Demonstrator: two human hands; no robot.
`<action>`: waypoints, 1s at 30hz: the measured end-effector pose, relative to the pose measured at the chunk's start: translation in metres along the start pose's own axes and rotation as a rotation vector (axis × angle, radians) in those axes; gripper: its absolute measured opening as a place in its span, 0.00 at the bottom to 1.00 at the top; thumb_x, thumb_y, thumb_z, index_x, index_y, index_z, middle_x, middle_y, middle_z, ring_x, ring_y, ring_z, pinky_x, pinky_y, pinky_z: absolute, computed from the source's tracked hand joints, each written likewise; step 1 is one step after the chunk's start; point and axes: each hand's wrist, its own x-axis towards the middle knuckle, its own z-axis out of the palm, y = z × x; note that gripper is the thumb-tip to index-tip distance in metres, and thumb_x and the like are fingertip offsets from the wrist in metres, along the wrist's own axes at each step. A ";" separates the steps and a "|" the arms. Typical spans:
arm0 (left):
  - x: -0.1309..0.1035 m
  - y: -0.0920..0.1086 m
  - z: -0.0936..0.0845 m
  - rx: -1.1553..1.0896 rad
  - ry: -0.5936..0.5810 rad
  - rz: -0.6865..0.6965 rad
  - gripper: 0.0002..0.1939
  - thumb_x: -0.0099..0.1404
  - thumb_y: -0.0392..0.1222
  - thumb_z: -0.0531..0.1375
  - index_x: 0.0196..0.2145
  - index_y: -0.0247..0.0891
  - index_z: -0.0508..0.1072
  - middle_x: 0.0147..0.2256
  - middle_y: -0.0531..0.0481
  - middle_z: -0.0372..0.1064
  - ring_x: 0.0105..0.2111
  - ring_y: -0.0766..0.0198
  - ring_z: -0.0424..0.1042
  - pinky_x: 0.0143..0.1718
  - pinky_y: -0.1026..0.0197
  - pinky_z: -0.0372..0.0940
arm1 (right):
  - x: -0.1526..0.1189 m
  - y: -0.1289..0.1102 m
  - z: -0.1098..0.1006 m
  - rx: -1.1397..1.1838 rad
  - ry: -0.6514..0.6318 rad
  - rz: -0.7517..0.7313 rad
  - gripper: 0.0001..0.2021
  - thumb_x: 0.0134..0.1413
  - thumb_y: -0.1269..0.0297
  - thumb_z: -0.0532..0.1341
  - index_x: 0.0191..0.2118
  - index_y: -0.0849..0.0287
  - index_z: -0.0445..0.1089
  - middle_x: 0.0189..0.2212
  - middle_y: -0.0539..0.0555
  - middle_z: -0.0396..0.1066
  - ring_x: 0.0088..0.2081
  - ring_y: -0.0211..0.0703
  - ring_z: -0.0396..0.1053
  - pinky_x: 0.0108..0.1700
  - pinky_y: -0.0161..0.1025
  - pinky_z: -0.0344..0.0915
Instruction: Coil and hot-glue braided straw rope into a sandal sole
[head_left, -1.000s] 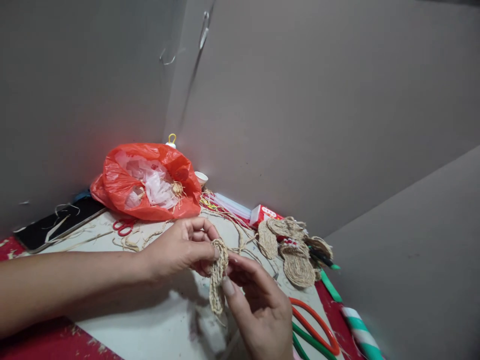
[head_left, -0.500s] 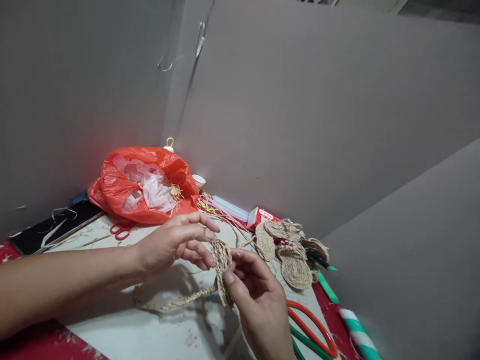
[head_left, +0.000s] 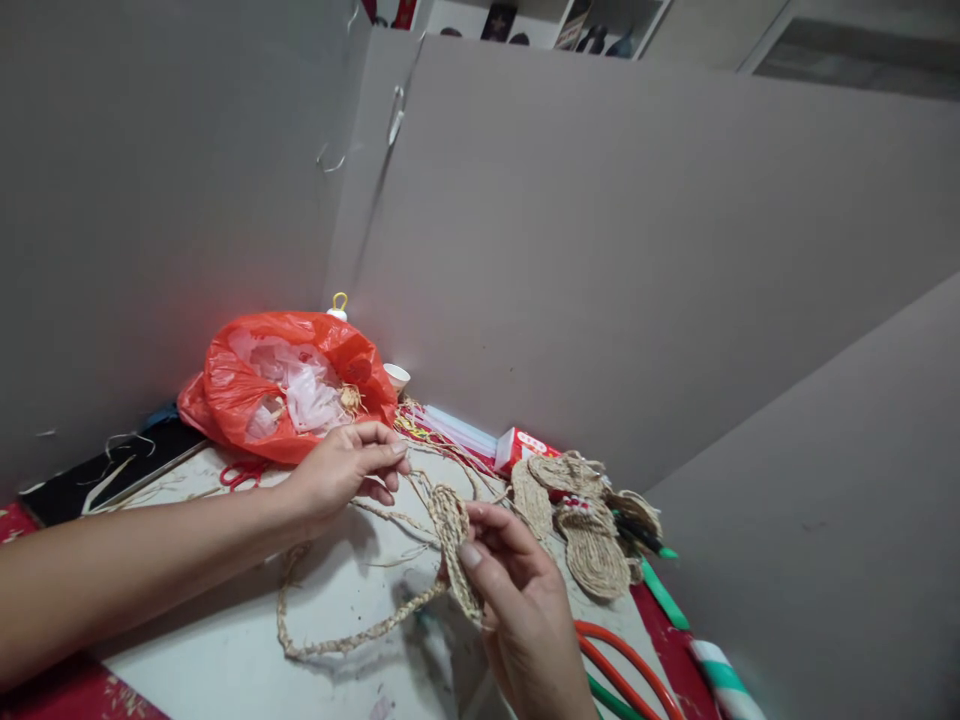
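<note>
A small oval of coiled straw braid (head_left: 453,540) is pinched between the thumb and fingers of my right hand (head_left: 525,605), tilted above the white board. From its lower end a loose tail of braid (head_left: 345,645) loops away to the left. My left hand (head_left: 346,472) has thumb and forefinger closed on a thin straw strand (head_left: 420,482) that runs to the top of the oval. Finished-looking woven straw slippers (head_left: 596,550) lie to the right, beyond my right hand.
At the back left sits a red plastic bag (head_left: 225,400) with red scissors (head_left: 244,474) in front. A paper cup (head_left: 396,377) and a red-and-white box (head_left: 517,448) stand by the grey partition (head_left: 600,250). Orange-handled scissors or tubing (head_left: 630,665) lies at front right.
My left hand has moved away from the oval, left and up, its fingers closing on a strand now drawn out. The braid tail hangs in a wider loop. The view has tilted up slightly.
</note>
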 end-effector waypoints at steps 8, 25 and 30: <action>0.001 -0.018 -0.002 0.077 -0.096 -0.062 0.26 0.63 0.62 0.54 0.23 0.34 0.65 0.18 0.51 0.67 0.14 0.73 0.64 0.17 0.69 0.57 | 0.001 0.002 -0.001 0.066 -0.015 0.098 0.17 0.42 0.58 0.72 0.40 0.55 0.74 0.30 0.49 0.69 0.29 0.37 0.65 0.31 0.33 0.66; -0.017 -0.013 0.015 0.084 -0.208 -0.082 0.15 0.52 0.37 0.66 0.35 0.35 0.65 0.25 0.54 0.68 0.22 0.70 0.67 0.27 0.65 0.64 | 0.004 0.003 0.004 -0.081 -0.095 -0.049 0.13 0.48 0.61 0.69 0.40 0.53 0.71 0.28 0.47 0.67 0.29 0.33 0.66 0.29 0.26 0.65; -0.019 -0.014 0.014 0.034 -0.195 -0.048 0.15 0.52 0.36 0.66 0.36 0.34 0.66 0.27 0.53 0.68 0.23 0.70 0.67 0.28 0.64 0.65 | 0.002 0.007 0.002 -0.188 -0.076 -0.110 0.10 0.51 0.62 0.67 0.40 0.54 0.71 0.29 0.49 0.68 0.30 0.35 0.67 0.30 0.28 0.66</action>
